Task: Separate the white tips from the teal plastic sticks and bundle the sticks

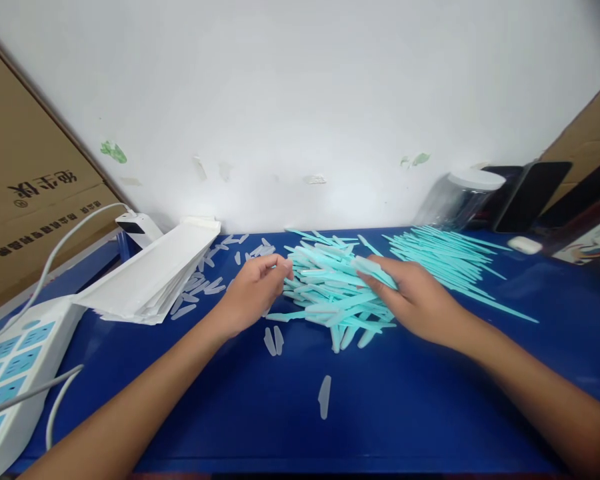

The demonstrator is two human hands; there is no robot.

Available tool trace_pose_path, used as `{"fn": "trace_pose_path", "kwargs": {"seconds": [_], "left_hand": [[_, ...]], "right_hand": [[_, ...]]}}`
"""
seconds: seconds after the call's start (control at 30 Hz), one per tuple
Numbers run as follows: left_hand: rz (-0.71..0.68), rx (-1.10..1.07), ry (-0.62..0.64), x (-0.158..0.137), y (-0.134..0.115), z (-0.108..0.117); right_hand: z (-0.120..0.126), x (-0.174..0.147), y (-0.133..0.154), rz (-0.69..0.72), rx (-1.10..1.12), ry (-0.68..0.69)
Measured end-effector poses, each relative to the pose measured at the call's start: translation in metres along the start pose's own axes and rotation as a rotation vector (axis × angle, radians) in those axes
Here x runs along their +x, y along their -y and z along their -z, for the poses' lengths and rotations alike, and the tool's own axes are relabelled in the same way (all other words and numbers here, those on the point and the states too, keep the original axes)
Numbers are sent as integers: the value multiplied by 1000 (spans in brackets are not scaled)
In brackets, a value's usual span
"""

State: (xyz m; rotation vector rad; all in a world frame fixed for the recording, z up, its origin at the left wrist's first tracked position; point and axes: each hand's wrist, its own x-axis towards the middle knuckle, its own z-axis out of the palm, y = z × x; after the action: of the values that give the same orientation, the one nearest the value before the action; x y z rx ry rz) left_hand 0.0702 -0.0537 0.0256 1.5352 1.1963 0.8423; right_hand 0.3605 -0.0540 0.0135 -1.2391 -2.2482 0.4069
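A heap of mint-green eyebrow razors lies on the blue table, many with pale translucent caps over their blade ends. My right hand is at the heap's right side, closed round one or more eyebrow razors whose capped ends show past the thumb. On the heap's left edge my left hand has its thumb and fingers pinched together; whatever is between them is hidden. Loose translucent caps are scattered left of that hand, and one cap lies alone nearer the front.
More eyebrow razors are spread at the right rear. White paper sleeves are stacked at left, beside a power strip with cables. A lidded clear jar, a dark phone and a white earbud case stand near the wall.
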Motion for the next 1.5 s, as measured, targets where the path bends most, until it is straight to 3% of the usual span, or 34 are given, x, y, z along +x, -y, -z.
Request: {"fn": "trace_pose_path", "kwargs": {"seconds": [0.07,0.13,0.33,0.7,0.83,1.1,1.27,1.33,1.5], "left_hand": [[-140,345,54,-6,-5,1],[-174,542,248,-14,-10,-2],[-224,694,643,-26,-13,-22],[-272,648,715,-33,-10,-41],[-246,629,681,-35,-4,-49],[-389,1026,426,-30,3,-43],[-298,878,112,-19,-9,-8],[-257,723,25,-13,-10,5],[-249,337,-18,-3,-5,11]], "right_hand": [[2,2,1,-20,-9,-57],[5,4,2,-56,-24,-122],[9,7,1,-92,-19,-183],[2,6,-4,-53,6,-75],[2,7,-5,-51,10,-61],[4,6,-6,-49,-7,-77],[8,6,-6,-53,29,-83],[8,6,-6,-52,17,-79],[6,4,-5,-6,-23,-31]]}}
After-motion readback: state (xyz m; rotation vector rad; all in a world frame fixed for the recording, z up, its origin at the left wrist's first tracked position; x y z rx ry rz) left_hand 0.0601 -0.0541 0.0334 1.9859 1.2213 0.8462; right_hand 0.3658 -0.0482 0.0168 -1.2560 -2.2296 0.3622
